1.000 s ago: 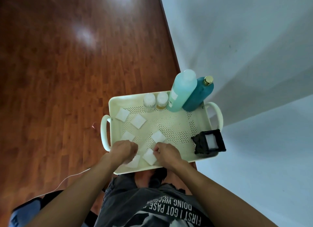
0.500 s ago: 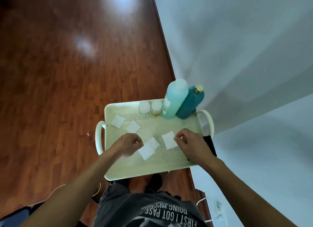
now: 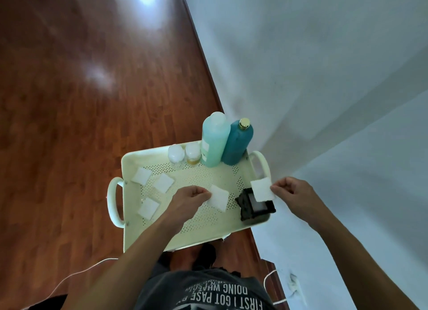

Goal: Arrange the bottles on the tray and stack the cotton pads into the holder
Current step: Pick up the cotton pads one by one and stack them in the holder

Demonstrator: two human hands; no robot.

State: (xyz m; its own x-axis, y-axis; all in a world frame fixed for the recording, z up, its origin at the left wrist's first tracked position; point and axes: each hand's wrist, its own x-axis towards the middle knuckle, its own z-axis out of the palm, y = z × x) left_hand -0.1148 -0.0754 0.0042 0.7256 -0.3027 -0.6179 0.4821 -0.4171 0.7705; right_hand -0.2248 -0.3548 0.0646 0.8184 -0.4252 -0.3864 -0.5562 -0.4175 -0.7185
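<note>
A cream perforated tray [image 3: 203, 231] with two handles holds everything. Along its far edge stand a light green bottle [image 3: 214, 139], a teal bottle [image 3: 238, 143] with a gold cap, and two small white-capped jars [image 3: 184, 155]. My right hand [image 3: 294, 193] pinches a white cotton pad [image 3: 262, 189] just above the black holder [image 3: 256, 205] at the tray's right front corner. My left hand [image 3: 188, 197] pinches another cotton pad [image 3: 218, 198] over the tray's middle. Three loose pads [image 3: 149, 191] lie on the tray's left part.
The tray sits over a dark wooden floor [image 3: 69, 101], close to a white wall [image 3: 324, 78] on the right. A white cable [image 3: 76, 272] runs across the floor at the lower left, and a wall socket [image 3: 294, 285] shows at the lower right.
Both hands lifted a pad each from the tray's front. My right hand carried its pad rightwards to above the holder; my left hand moved its pad towards the middle.
</note>
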